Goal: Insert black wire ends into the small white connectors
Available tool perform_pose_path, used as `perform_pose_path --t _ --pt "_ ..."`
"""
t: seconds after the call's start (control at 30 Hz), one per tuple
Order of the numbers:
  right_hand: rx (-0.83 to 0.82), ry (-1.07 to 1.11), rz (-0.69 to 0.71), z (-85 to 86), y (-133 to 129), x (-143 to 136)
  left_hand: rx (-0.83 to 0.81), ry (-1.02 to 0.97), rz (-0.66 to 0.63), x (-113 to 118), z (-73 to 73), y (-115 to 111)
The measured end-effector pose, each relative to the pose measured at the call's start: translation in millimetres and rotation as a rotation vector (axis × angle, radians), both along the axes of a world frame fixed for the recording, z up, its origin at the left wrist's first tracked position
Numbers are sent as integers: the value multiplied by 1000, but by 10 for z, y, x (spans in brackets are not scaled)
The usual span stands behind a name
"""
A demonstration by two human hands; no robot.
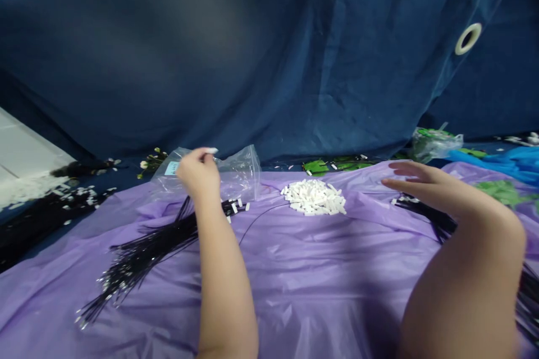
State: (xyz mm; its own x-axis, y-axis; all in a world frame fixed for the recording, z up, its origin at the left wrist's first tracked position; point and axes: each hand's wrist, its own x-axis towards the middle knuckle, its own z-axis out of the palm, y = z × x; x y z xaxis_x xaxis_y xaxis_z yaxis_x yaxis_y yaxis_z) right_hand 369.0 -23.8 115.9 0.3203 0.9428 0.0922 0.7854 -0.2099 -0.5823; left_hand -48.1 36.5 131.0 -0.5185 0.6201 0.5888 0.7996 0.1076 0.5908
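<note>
My left hand [200, 175] is closed in a pinch above a bundle of black strands [168, 244], with a small white piece [211, 151] at its fingertips. The bundle fans out toward the lower left, and white pieces sit at its upper right end. My right hand [433, 184] is held over another black bundle [429, 216], its fingers stretched out and apart; the forearm hides part of that bundle. Between my hands lies a pile of small white pieces [314, 198]. A single black strand [261, 216] runs from the pile toward the lower left.
A purple plastic sheet [303, 280] covers the work surface. Behind my left hand lies a clear plastic bag [242, 171]. Green leaves [315, 166] and a clear bag with green items [435, 143] lie farther back. A dark blue cloth [252, 61] hangs behind.
</note>
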Motion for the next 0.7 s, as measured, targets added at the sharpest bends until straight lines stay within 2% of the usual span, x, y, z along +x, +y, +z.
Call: perform_pose_path --t 0.03,0.1,0.2,0.3,0.43,0.57,0.7 --pt "-19 58 34 26 -4 -42 239 4 45 -7 86 -88" --pt "-63 146 85 78 -18 -109 598 -19 77 5 230 -253" --pt "-110 141 115 162 -58 -201 863 -70 -13 91 367 -414" --pt "-112 134 171 238 -95 -302 982 -169 -214 262 428 -428" --pt "13 159 330 301 -90 -459 929 -353 -584 579 451 -363" --pt "189 263 560 352 -65 -722 583 -470 -884 908 447 -402" --pt "253 408 815 399 -49 -1083 268 -524 -1107 1184 434 -479"
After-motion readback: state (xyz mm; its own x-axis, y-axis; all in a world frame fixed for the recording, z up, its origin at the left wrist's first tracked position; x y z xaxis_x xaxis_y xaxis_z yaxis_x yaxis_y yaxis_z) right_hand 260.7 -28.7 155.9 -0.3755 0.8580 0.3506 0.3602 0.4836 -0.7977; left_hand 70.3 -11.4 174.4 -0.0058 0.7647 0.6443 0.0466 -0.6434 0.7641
